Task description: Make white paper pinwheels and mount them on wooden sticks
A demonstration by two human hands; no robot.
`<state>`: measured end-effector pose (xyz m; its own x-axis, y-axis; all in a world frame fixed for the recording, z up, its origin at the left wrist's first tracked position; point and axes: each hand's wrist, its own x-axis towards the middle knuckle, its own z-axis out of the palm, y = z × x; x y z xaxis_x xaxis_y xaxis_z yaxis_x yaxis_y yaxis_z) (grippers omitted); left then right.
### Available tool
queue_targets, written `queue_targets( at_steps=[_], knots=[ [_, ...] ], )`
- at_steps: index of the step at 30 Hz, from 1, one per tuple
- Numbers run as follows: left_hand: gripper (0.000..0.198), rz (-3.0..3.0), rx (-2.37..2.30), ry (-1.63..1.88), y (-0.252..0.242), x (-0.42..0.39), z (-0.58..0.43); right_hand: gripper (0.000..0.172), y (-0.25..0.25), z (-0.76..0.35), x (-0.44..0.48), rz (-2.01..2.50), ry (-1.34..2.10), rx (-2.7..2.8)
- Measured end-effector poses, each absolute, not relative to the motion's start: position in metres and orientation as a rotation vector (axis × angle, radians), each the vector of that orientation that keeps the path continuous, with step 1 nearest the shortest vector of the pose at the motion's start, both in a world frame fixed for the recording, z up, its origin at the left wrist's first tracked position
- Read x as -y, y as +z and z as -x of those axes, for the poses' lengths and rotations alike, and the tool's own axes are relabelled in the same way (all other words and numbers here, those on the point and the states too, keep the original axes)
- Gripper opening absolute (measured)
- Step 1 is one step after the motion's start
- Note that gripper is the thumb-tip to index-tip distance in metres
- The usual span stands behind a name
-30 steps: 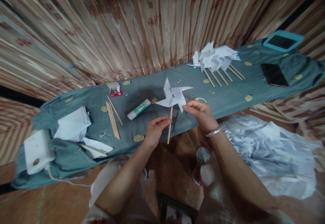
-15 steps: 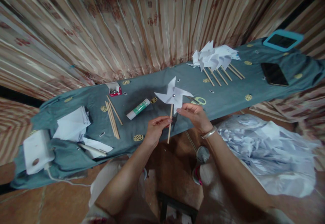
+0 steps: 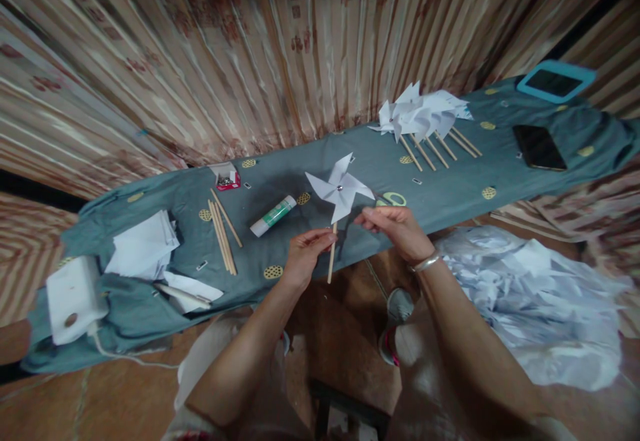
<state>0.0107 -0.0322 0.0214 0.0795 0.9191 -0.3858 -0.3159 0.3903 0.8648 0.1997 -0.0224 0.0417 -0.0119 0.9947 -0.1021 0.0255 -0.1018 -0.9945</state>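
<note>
A white paper pinwheel (image 3: 341,189) with a metal pin at its centre stands nearly upright over the front edge of the table. My left hand (image 3: 306,254) pinches its wooden stick (image 3: 331,262) between thumb and fingers, below the blades. Just right of the pinwheel is my right hand (image 3: 393,226), its fingers curled together, apart from the paper, with nothing visible in them. Behind that hand lies a pair of scissors with pale green handles (image 3: 395,199), partly hidden. A green and white glue stick (image 3: 273,215) rests to the left of the pinwheel.
On the cloth-covered table (image 3: 440,201) are loose wooden sticks (image 3: 220,237), a red box of pins (image 3: 227,178), stacked paper (image 3: 143,247), a white device (image 3: 75,301), several pinwheels (image 3: 420,115), a phone (image 3: 540,147) and a blue-framed device (image 3: 557,82). A paper-filled plastic bag (image 3: 525,301) stands right.
My right hand has let go of a pinwheel blade and moved slightly right. The blades have turned a little on the pin, while my left hand still grips the stick.
</note>
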Motion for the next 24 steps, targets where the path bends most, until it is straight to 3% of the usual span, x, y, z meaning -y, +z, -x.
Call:
queue_targets(
  at_steps=[7,24],
  knots=[
    [0.030,-0.672,-1.102,1.006,0.025,0.033,-0.010,0.031,0.045,-0.226,0.015,1.237,0.920,0.868],
    [0.028,-0.721,-1.103,1.017,0.022,0.032,-0.012,0.030,0.041,-0.194,0.016,1.194,1.109,0.977]
  ],
)
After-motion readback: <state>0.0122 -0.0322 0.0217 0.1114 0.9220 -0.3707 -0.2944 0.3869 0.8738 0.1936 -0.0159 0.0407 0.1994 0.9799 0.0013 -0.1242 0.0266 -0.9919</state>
